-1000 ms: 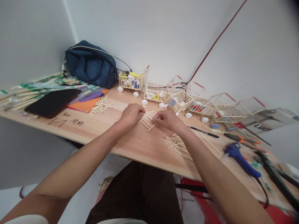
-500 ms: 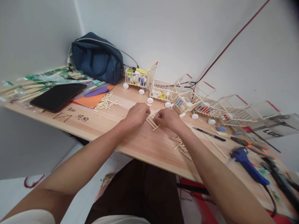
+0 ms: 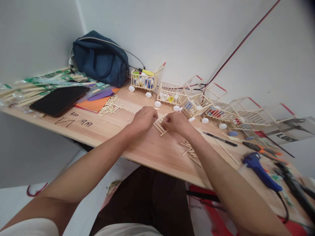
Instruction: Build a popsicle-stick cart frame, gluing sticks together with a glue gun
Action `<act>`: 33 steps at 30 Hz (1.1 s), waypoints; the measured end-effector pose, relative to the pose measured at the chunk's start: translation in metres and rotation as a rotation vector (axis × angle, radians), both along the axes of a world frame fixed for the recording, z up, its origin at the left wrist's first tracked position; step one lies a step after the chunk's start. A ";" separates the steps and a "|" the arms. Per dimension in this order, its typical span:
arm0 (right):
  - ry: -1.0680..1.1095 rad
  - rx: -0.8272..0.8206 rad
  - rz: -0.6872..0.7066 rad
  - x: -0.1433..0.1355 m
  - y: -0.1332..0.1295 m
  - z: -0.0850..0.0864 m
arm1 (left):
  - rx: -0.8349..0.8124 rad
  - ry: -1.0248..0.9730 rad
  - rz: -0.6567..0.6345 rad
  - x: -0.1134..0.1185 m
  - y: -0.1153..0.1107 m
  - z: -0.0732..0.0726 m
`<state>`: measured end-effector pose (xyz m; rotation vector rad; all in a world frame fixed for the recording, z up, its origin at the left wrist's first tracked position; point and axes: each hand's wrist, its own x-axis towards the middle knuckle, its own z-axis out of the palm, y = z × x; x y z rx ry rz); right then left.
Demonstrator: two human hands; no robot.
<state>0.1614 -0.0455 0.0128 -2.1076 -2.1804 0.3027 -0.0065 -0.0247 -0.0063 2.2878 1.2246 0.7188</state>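
Note:
Between my hands, a small ladder-like frame of thin wooden sticks (image 3: 160, 127) lies on the wooden table (image 3: 145, 147). My left hand (image 3: 145, 118) is closed at the frame's left upper end, its fingertips curled against the sticks. On the other side, my right hand (image 3: 174, 122) is pinched at the frame's right edge. Both hands seem to grip the frame, though the fingertips are partly hidden. Loose short sticks lie by my right forearm (image 3: 194, 156), and another pile of short sticks (image 3: 112, 106) is left of my left hand.
Several small stick carts with white wheels (image 3: 145, 80) line the wall side. At the left are a blue bag (image 3: 100, 60), a black tablet (image 3: 59, 100) and wrapped sticks. A pen (image 3: 220, 139), pliers (image 3: 261, 149) and a blue glue gun (image 3: 262, 172) lie at the right.
The view has shifted slightly. Both hands remain closed at the stick frame, with no clear movement relative to it.

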 end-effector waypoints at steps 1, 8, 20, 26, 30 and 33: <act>0.014 0.000 -0.008 0.001 -0.001 0.001 | 0.009 -0.012 -0.001 0.000 0.001 0.000; 0.392 0.177 0.044 0.015 -0.010 0.006 | -0.301 -0.485 0.010 0.006 0.006 0.003; 1.113 0.261 -0.044 0.003 -0.036 -0.008 | -0.791 -1.030 -0.179 0.017 -0.004 0.007; 1.040 0.384 -0.091 0.022 -0.055 -0.002 | -0.736 -1.060 -0.259 0.020 -0.008 0.011; 0.809 0.652 -0.272 0.072 -0.089 0.002 | -0.702 -1.116 -0.234 0.018 -0.007 0.014; 0.574 0.772 -0.496 0.128 -0.129 0.003 | -0.700 -1.134 -0.234 0.017 -0.006 0.016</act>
